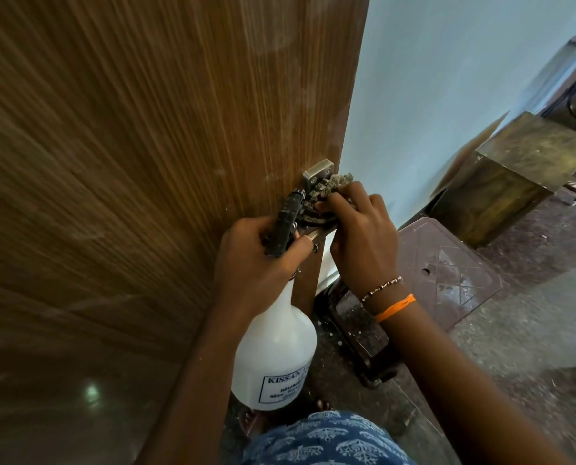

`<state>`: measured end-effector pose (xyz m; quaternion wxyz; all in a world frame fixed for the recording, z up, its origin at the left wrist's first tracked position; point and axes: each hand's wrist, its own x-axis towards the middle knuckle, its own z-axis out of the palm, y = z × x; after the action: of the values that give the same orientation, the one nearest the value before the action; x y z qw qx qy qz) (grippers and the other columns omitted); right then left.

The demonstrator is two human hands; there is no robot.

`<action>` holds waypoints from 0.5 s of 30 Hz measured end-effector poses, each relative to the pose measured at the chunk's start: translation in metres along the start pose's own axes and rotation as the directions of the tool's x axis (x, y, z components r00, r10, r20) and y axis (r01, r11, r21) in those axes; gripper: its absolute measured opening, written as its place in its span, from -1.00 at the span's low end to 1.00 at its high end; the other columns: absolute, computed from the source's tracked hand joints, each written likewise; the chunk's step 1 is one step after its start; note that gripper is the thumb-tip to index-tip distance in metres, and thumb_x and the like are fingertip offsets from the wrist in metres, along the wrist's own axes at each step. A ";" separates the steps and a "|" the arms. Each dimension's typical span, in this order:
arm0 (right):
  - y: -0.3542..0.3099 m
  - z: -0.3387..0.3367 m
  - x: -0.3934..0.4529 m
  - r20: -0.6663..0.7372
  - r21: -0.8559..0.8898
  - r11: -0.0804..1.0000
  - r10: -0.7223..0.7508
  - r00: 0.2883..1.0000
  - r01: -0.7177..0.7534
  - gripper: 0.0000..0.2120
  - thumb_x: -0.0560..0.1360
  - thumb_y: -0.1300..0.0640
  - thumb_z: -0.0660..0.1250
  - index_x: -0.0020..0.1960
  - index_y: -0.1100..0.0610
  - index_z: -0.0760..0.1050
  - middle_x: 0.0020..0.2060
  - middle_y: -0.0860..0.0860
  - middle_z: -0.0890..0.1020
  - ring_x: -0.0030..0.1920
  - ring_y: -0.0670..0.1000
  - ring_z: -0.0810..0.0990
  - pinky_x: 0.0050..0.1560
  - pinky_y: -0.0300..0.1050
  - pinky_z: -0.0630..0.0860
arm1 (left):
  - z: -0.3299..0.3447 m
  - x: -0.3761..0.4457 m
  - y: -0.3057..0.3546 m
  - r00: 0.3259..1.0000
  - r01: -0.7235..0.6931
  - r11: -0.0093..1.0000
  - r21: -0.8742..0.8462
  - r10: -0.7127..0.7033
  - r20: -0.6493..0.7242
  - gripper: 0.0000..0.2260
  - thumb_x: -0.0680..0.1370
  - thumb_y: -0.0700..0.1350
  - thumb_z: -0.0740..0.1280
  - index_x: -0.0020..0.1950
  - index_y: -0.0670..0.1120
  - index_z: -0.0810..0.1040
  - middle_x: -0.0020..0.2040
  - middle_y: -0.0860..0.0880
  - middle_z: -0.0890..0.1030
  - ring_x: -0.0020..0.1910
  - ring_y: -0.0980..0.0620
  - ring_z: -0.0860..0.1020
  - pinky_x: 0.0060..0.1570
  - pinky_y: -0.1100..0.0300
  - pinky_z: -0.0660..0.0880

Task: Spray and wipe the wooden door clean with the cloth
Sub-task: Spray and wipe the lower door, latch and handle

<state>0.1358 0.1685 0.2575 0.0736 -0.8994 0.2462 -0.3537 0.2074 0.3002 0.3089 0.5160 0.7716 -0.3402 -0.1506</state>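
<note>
Mid-frame at the brown wood-grain door's right edge, the right hand bunches the patterned grey cloth against the metal latch, while the left hand grips the white spray bottle's black trigger head, so wiping seems underway and broader strokes likely follow.

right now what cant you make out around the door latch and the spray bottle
- Head view: latch hardware is mostly covered by the cloth and right hand.
- Spray bottle trigger is hidden under the left hand.
- Bottle label is cut off by the left forearm.
- Door top and bottom run past the frame edges.
</note>
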 end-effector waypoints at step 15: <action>0.017 0.006 -0.017 -0.083 0.510 0.804 0.400 0.913 -0.306 -0.69 0.48 0.42 0.24 0.15 0.18 0.56 0.05 0.12 0.53 -0.02 -0.24 0.46 -0.01 -0.44 0.39 | 0.006 -0.012 -0.006 1.000 0.021 1.000 0.015 -0.021 -0.021 -0.72 0.36 -0.01 0.34 -0.28 -0.26 0.58 -0.38 -0.12 0.59 -0.30 -0.01 0.57 -0.18 0.07 0.49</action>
<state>0.1231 0.1618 0.2375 0.3387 -0.7524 0.3185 -0.4667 0.1978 0.3053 0.2996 0.5119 0.7808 -0.3276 -0.1452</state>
